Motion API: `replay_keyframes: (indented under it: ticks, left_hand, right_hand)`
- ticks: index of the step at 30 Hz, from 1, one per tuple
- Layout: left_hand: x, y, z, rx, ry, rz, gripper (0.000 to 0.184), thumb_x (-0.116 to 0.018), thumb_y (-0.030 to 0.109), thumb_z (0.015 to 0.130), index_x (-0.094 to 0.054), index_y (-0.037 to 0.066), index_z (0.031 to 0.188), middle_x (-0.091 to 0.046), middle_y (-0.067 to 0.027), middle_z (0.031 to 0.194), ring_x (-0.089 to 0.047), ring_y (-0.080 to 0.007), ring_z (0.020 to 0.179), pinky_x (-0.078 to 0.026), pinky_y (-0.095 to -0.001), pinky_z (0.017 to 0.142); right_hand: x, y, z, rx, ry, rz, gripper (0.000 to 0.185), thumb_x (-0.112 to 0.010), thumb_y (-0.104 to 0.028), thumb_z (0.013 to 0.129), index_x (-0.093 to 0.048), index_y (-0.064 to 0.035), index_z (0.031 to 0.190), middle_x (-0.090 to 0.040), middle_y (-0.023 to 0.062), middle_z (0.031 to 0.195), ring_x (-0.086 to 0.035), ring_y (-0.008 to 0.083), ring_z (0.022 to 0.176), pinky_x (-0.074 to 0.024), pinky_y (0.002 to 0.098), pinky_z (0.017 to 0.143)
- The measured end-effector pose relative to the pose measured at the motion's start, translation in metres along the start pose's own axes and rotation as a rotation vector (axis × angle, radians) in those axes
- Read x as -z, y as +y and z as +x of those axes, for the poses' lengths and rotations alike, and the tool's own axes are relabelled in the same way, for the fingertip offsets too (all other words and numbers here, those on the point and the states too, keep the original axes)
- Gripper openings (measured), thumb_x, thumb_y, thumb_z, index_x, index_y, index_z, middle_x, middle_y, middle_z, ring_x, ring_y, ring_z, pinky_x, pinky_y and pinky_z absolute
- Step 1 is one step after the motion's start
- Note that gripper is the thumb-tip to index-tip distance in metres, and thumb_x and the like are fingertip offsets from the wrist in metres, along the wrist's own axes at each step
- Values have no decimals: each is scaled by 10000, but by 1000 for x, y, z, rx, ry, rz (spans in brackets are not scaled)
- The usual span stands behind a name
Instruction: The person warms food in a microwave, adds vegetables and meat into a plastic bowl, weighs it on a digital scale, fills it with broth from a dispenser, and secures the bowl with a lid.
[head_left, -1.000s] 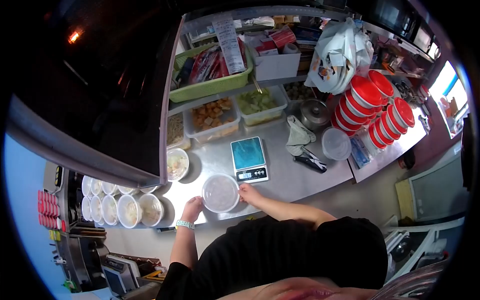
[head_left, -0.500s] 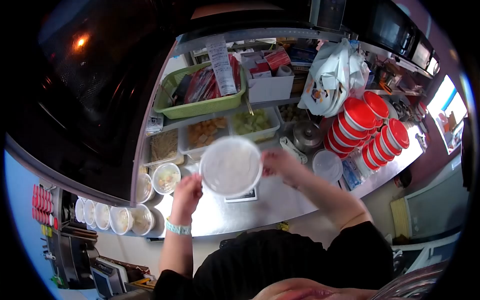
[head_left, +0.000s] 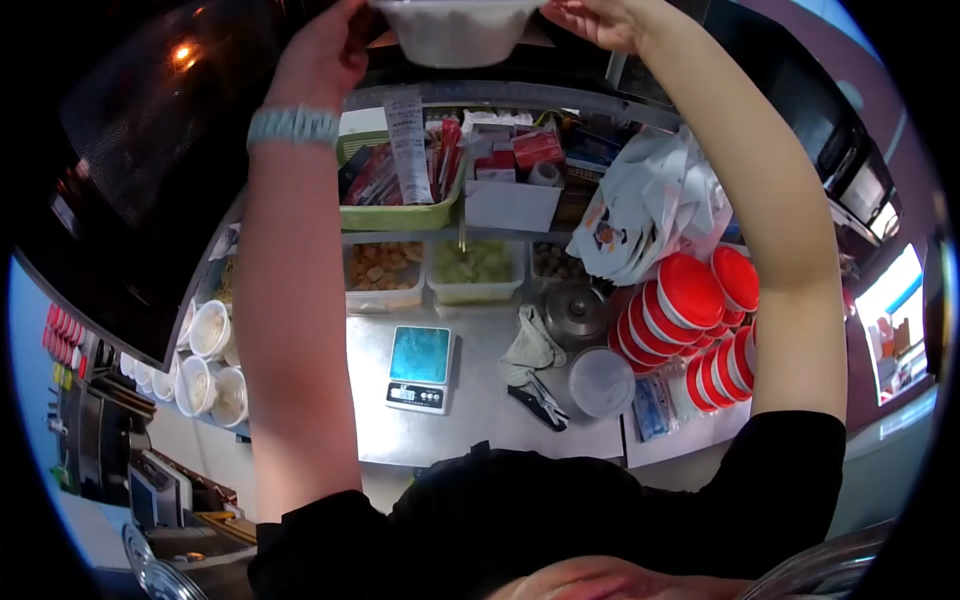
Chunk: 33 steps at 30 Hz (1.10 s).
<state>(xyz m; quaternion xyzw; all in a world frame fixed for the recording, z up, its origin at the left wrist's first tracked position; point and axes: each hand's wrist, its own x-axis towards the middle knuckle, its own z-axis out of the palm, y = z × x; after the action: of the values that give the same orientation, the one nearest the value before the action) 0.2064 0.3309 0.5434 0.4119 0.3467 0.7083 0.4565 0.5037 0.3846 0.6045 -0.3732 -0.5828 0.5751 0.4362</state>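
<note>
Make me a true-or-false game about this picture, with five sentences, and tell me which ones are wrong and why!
1. The left hand and the right hand hold a white plastic bowl between them. True.
2. The weighing plate is red. False: on the digital scale, the weighing plate is blue.
3. Stacked tubs with red lids stand to the right of the scale. True.
4. The wristband is on the right arm. False: the wristband is on the left arm.
5. A cloth lies beside a metal pot. True.
</note>
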Motion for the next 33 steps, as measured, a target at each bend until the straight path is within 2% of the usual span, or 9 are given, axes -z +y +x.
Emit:
replay_keyframes:
  ticks: [7, 16, 20, 23, 24, 26, 28, 31, 33]
  left_hand:
    - [-30, -6, 44, -67, 21, -17, 157, -705, 168, 850, -646, 111, 984, -651, -22, 880, -567, -99, 730, -364, -187, 550]
    - [-59, -29, 60, -146, 103, -158, 297, -557, 149, 948, -565, 10, 1210, -578, -106, 1177, -540, -184, 1008, -487, -248, 841]
    - [-4, -102, -52, -330, -30, -684, 308, -528, 57, 912, -537, -6, 1213, -550, -137, 1237, -526, -181, 1105, -466, -304, 911]
    - [88, -135, -134, -139, 305, -1304, 74, -514, 23, 862, -561, -10, 907, -614, -142, 927, -586, -196, 815, -503, -310, 777]
    - [143, -131, -150, -258, -118, -1177, 117, -519, 29, 845, -582, -37, 919, -628, -146, 977, -597, -223, 890, -506, -347, 814]
    - [177, -67, -173, -782, -73, -613, 327, -478, 107, 888, -572, -58, 1155, -592, -199, 1191, -583, -293, 1074, -465, -437, 959]
    - [161, -22, -192, -946, 195, -400, 339, -484, 91, 885, -508, -41, 1196, -590, -196, 1188, -582, -283, 1066, -455, -422, 963]
    - [108, -15, -221, -963, 356, -282, 397, -495, 67, 879, -413, -16, 1259, -587, -192, 1183, -582, -268, 1054, -440, -399, 968]
    - [65, -26, -236, -939, 333, -226, 454, -501, 51, 876, -349, 1, 1301, -585, -189, 1179, -581, -258, 1046, -430, -383, 972]
  right_hand:
    - [7, 14, 113, 78, 18, 24, 68, -472, 13, 862, -538, 1, 872, -570, 81, 697, -587, 196, 539, -555, 283, 490]
    - [1, 24, 155, 163, 398, -79, 180, -497, -106, 955, -555, 18, 1072, -609, 116, 937, -654, 171, 742, -605, 235, 632]
    - [20, 34, 183, 138, 330, -58, 240, -504, -163, 964, -527, 15, 1123, -611, 122, 997, -651, 191, 781, -595, 266, 687]
    - [-12, 42, 54, 476, 290, -459, 340, -467, -230, 982, -489, -2, 1233, -570, 114, 1181, -593, 200, 1023, -515, 322, 864]
    - [-5, 43, 24, 665, 231, -580, 379, -463, -240, 984, -469, -17, 1290, -542, 110, 1253, -559, 199, 1103, -474, 344, 935]
    - [-2, 26, -58, 1545, 388, -831, 141, -477, -33, 914, -612, -8, 879, -597, 102, 787, -612, 237, 740, -515, 312, 705]
    - [53, 16, -71, 1739, 531, -919, 168, -495, -89, 941, -642, -8, 930, -615, 115, 919, -594, 259, 900, -464, 326, 819]
    - [124, 8, -59, 1640, 914, -858, 224, -477, -162, 970, -634, -19, 1040, -598, 123, 1001, -581, 235, 931, -471, 308, 799]
    - [172, 5, -27, 1158, 364, -266, 346, -412, -213, 994, -443, -41, 1292, -580, 105, 1092, -556, 195, 1000, -451, 305, 872]
